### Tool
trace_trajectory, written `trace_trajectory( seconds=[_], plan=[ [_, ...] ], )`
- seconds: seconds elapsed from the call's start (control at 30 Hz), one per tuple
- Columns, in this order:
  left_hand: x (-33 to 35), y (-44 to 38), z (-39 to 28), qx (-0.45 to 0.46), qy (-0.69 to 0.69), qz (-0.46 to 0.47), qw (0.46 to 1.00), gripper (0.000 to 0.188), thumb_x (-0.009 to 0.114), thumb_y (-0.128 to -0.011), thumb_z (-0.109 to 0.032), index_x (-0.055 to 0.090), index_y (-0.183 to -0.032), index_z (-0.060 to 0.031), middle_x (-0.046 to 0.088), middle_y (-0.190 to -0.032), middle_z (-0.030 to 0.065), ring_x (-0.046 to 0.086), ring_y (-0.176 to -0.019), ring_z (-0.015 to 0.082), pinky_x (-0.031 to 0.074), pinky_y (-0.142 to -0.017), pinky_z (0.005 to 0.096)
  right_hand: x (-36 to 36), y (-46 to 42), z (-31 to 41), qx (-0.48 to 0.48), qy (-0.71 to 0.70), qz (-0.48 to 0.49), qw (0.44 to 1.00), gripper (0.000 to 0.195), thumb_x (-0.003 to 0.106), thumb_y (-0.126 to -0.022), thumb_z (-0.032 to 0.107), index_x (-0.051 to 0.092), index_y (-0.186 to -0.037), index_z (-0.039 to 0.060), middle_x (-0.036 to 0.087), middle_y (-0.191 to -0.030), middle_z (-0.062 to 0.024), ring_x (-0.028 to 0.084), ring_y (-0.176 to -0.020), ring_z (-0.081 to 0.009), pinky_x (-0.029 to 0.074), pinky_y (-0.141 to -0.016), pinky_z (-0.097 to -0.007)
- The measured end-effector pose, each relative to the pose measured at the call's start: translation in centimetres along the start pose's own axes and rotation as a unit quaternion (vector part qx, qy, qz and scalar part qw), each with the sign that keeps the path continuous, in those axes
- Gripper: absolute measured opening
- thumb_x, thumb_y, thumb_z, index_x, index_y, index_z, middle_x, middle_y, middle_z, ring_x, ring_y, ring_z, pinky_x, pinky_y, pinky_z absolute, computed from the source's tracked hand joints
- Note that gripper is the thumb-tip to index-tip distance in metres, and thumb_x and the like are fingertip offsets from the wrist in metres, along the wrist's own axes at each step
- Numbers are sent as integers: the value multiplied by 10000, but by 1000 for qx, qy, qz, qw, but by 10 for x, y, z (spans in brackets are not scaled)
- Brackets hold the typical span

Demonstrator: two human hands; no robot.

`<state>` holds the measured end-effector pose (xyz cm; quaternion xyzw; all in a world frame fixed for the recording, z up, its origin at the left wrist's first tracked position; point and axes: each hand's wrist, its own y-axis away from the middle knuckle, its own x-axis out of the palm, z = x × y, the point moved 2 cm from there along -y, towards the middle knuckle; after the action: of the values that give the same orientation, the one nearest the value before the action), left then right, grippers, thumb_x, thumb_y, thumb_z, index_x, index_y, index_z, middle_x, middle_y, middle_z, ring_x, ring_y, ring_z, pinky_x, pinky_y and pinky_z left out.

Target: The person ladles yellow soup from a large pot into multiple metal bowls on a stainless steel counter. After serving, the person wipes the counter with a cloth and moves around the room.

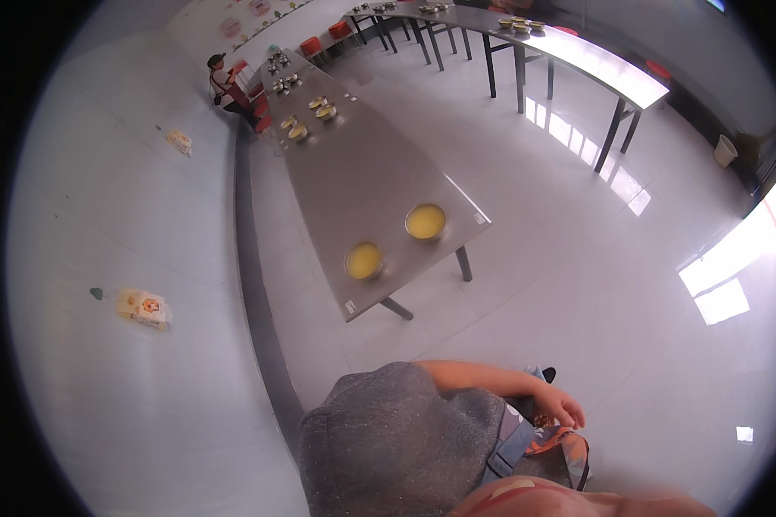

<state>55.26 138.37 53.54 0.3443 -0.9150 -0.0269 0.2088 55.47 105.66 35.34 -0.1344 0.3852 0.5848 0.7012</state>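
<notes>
My left hand point(561, 407) hangs loosely bent beside my apron point(572, 449), with nothing seen in it. Its bare forearm comes out of a grey sleeve. My right hand is out of view. Beyond me stands a long stainless steel table point(375, 174). Two metal bowls of yellow liquid rest near its close end, one at the left point(365, 261) and another at the right point(425, 221). Farther along are several more such bowls point(298, 132), then smaller-looking metal bowls point(279, 84) near the far end.
A pale wall point(187, 226) with two hanging packets runs along the left. A person point(226, 84) in a cap and red apron is by the far left side of the table. A second long table point(582, 58) with bowls curves across the back right. Red stools point(311, 46) and a white bin point(725, 150) stand beyond.
</notes>
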Motion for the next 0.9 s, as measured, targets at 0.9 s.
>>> trace_trajectory(
  seconds=[0.9],
  plan=[
    [-331,88,142,-551,-284,-253,743,201,551,-748,-185,634,-887,-65,615,-815,107,592,-705,268,482,-630,391,55,-340,297,24,-209,518,829,376,509,-874,162,443,-1212,13,561,-1062,-111,558,-894,-147,453,-757,-257]
  ],
)
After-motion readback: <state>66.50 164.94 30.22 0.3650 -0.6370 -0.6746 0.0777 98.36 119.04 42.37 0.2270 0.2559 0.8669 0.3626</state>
